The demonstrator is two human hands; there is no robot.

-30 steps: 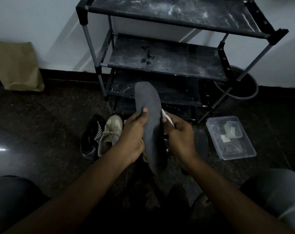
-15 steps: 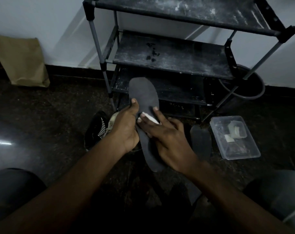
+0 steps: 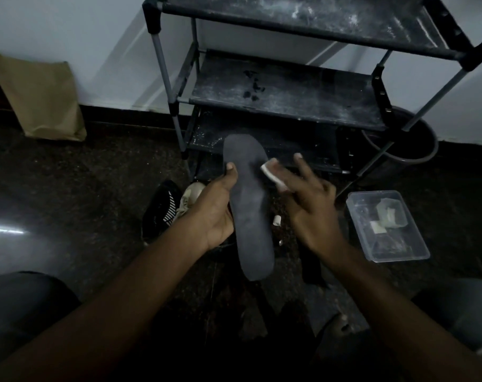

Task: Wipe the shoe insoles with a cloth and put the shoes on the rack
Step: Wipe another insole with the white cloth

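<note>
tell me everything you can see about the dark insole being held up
The insole is one flat, dark grey piece with a matte, foam-like face and rounded ends, the wider toe end up and the narrower heel end down toward the person. It is held off the floor in front of the rack. The left hand grips its left edge, thumb on the front face. The right hand holds a white cloth against its upper right edge. No marks or print show in this dim light.

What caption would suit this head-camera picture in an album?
Left hand holds a dark insole while the right hand wipes it with a white cloth before a rack.
</note>
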